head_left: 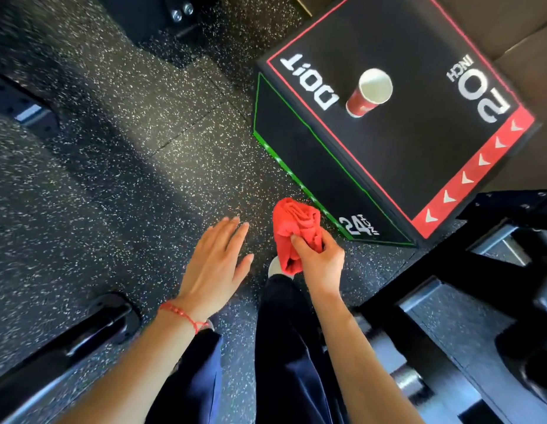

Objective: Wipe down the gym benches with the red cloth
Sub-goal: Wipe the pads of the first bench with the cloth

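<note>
Right hand [319, 258] grips the red cloth [296, 232], bunched up into a wad, thumb pressed across the front w/ fingers curled round behind; cloth sticks up above the hand and a bit hangs below it. Left hand [217, 258] is empty, flat, palm down, fingers straight and close together, held out over the floor [113, 148], just beside the cloth but not touching it. Red string bracelet [183, 315] on the left wrist. Floor is black rubber w/ white specks. Ahead and to the right stands a black box [419, 142], red edging on top w/ "20 INCH" printed on it, green edging on the side facing the person w/ "24 INCH". A red paper cup [368, 93] stands upright on the box top, near its middle, looks empty inside. Dark trousers [290, 347] and the toe of a white shoe [275, 266] show below the hands. Black metal frame parts [480, 270] at lower right & lower left, too blurred to tell what equipment.
</note>
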